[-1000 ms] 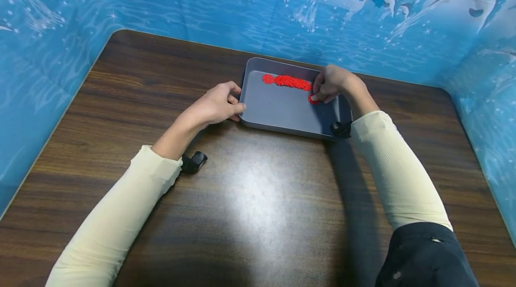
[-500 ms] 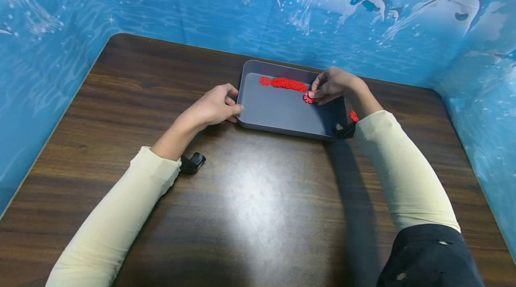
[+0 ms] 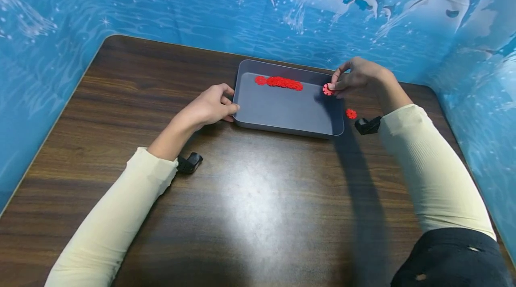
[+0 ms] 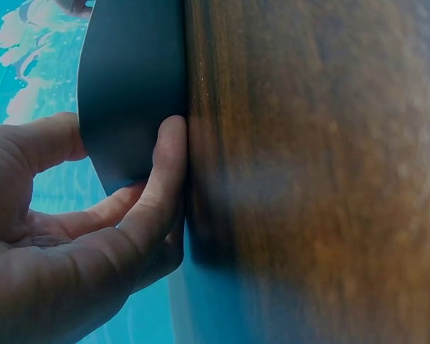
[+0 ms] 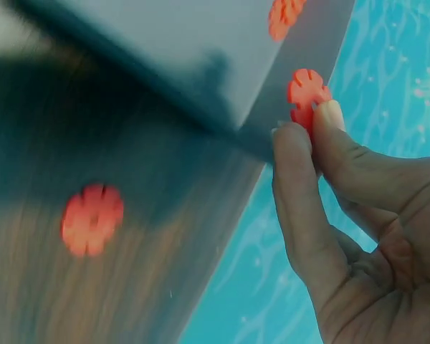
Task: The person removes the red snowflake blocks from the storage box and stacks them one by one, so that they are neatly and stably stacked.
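Observation:
A grey rectangular tray (image 3: 282, 103) lies on the wooden table near its far edge. My left hand (image 3: 211, 105) grips the tray's left side, thumb on the rim; in the left wrist view the fingers (image 4: 172, 143) press its outer wall. Between thumb and fingertips, my right hand (image 3: 359, 76) pinches a red notched plastic building disc (image 3: 328, 90), held up over the tray's far right corner. Inside the tray, along the far side, runs an overlapping row of red discs (image 3: 284, 83), with a separate-looking disc (image 3: 260, 80) at its left end.
Another red notched disc (image 3: 351, 113) lies on the table just right of the tray. The dark wooden table (image 3: 262, 197) extends toward me. A blue curtain with dolphins (image 3: 181, 0) stands directly behind the far edge.
My right hand has lifted the red disc away from the row's right end and carried it right. The loose disc on the table has come into view. My left hand stays on the tray.

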Available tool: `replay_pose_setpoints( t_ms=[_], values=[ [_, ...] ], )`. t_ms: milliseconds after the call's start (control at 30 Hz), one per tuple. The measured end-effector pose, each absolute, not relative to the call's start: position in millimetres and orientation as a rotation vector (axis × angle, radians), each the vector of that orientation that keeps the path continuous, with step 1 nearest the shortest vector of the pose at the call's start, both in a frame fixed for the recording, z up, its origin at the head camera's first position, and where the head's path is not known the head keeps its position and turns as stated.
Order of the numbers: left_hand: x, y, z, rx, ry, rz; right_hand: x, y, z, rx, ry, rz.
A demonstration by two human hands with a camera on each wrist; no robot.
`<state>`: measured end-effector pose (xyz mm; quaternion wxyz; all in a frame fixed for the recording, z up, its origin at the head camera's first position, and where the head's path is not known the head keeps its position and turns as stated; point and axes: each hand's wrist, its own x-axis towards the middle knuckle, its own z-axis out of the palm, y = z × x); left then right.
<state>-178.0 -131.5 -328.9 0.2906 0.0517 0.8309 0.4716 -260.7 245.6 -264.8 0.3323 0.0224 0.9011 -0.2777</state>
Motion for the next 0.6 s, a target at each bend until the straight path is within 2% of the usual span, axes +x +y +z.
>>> replay_pose_setpoints(
  t_ms=[267, 600],
  values=[
    [-178.3, -131.5, -328.5, 0.138, 2.211, 1.264, -251.9, 277.6, -259.2, 0.097, 2.390, -0.606],
    [-178.3, -131.2, -327.9, 0.153, 2.205, 1.265, -240.6, 311.4, -284.2, 0.211, 2.281, -0.730]
  ],
)
